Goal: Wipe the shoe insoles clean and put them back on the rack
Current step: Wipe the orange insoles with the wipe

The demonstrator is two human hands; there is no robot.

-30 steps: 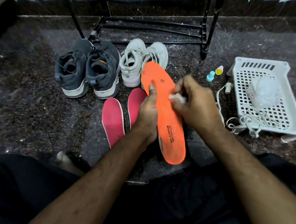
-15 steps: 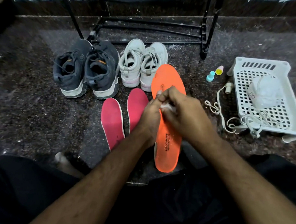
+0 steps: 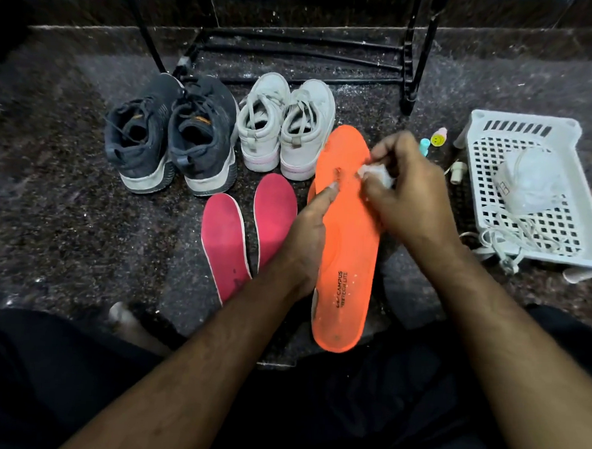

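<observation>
An orange insole (image 3: 349,261) is held above the dark floor, toe end pointing away from me. My left hand (image 3: 306,238) grips its left edge, thumb pressed on the upper face. My right hand (image 3: 404,192) is shut on a small white wipe (image 3: 376,172) and presses it against the insole's forefoot. Two pink insoles (image 3: 223,241) (image 3: 274,211) lie flat on the floor to the left. The black metal rack (image 3: 297,49) stands at the back, its low bars bare.
A dark grey pair of sneakers (image 3: 170,135) and a white pair (image 3: 287,127) stand in front of the rack. A white plastic basket (image 3: 529,188) with a cord and a white object sits at right, with small bottles (image 3: 436,139) beside it. My dark-clothed legs fill the foreground.
The insole has swung from tilted left to nearly straight and shifted right. My right hand with the wipe moved from mid-insole up to the forefoot.
</observation>
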